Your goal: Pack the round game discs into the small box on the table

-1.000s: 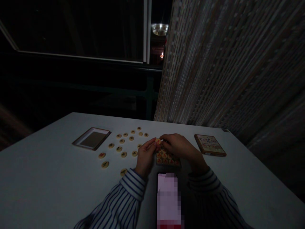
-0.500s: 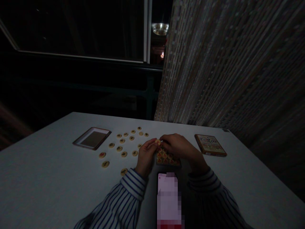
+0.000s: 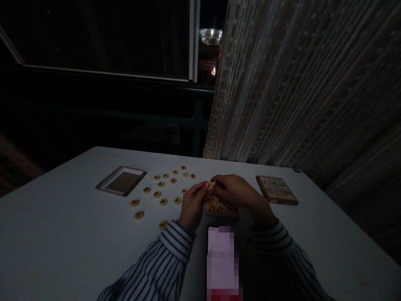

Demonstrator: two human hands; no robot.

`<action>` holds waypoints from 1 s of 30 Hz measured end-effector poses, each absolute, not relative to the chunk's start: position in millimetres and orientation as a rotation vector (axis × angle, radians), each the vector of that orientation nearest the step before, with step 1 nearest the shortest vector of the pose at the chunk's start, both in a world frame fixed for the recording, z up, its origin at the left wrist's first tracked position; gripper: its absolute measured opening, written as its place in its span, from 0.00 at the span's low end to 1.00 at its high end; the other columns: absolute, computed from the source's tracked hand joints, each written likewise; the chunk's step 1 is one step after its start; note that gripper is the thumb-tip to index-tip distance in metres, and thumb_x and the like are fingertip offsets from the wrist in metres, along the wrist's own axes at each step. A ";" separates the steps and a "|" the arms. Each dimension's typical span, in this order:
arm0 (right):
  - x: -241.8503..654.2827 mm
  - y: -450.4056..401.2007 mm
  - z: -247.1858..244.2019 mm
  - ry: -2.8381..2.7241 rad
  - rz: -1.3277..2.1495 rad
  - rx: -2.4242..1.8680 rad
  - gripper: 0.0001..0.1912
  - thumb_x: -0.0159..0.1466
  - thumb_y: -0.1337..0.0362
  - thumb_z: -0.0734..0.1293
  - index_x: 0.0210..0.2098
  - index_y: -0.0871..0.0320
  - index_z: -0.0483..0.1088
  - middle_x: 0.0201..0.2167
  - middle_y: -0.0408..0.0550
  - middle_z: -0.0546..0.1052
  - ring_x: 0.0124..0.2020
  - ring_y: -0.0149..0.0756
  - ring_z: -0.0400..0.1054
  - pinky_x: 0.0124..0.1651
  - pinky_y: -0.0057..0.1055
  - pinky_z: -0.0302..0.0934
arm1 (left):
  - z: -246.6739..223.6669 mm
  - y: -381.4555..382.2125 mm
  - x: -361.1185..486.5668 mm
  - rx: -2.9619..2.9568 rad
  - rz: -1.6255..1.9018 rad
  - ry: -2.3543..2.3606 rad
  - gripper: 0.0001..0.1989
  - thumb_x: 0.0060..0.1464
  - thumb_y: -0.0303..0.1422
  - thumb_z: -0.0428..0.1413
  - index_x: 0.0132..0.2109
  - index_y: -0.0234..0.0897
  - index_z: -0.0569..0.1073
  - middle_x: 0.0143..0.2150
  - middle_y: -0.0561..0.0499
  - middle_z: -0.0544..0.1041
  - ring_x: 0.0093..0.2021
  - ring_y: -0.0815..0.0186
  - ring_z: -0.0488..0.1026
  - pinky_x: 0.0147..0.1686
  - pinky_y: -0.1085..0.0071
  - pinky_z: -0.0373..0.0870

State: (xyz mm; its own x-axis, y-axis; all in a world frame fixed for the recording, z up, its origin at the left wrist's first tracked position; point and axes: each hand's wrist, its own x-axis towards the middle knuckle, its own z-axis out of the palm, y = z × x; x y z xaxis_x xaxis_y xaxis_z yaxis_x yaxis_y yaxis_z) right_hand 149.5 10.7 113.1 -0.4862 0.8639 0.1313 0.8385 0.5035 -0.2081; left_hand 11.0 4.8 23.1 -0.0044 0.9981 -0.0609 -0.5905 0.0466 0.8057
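Observation:
A round wooden piece with a red character [image 3: 209,186] is pinched in the fingertips of my left hand [image 3: 194,203]. My right hand [image 3: 239,192] is closed just to its right, thumb and fingertips near the same piece; whether it grips anything is hidden. Beneath my hands lies a tray of rows of red-marked pieces [image 3: 218,210], its back part covered by my right hand. Left of my left hand, several round pieces with dark characters [image 3: 163,202] are scattered on the white table [image 3: 94,234], with one red-marked piece [image 3: 134,203] among them.
An open shallow box [image 3: 142,177] lies at the back left. A flat decorated box [image 3: 277,190] lies on the right. A lit phone [image 3: 221,259] sits between my forearms. Behind the table hang a string curtain [image 3: 266,83] and a dark window.
The held piece has shifted slightly to the right and its red character has turned. Both hands remain almost in the same place.

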 end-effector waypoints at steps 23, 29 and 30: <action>143.9 20.8 99.5 -2.508 0.227 -1.333 0.14 0.59 0.63 0.62 0.45 0.58 0.69 0.41 0.50 0.74 0.43 0.37 0.66 0.44 0.29 0.55 | 15.2 9.6 12.3 0.757 1.434 0.811 0.17 0.44 0.35 0.61 0.41 0.31 0.76 0.40 0.45 0.78 0.35 0.69 0.73 0.40 0.71 0.68; 148.6 21.6 102.2 -2.495 0.254 -1.389 0.15 0.58 0.61 0.62 0.44 0.59 0.70 0.40 0.50 0.75 0.40 0.36 0.67 0.40 0.28 0.56 | 15.5 10.7 12.2 0.787 1.430 0.857 0.16 0.44 0.35 0.60 0.41 0.31 0.75 0.36 0.46 0.78 0.33 0.69 0.73 0.39 0.70 0.69; 150.5 22.2 102.6 -2.495 0.237 -1.400 0.15 0.58 0.61 0.62 0.44 0.59 0.70 0.40 0.50 0.75 0.39 0.36 0.67 0.39 0.28 0.56 | 15.9 10.7 11.9 0.816 1.436 0.895 0.16 0.44 0.35 0.60 0.41 0.31 0.75 0.35 0.46 0.78 0.33 0.68 0.73 0.39 0.70 0.69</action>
State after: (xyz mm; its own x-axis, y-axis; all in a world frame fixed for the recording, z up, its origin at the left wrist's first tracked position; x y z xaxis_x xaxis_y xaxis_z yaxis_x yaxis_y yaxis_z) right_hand 150.5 22.2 102.6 -0.4968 0.8543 0.1531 0.8101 0.5197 -0.2713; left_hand 11.9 10.7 15.9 -0.0574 0.9981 -0.0214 -0.4588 -0.0074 0.8885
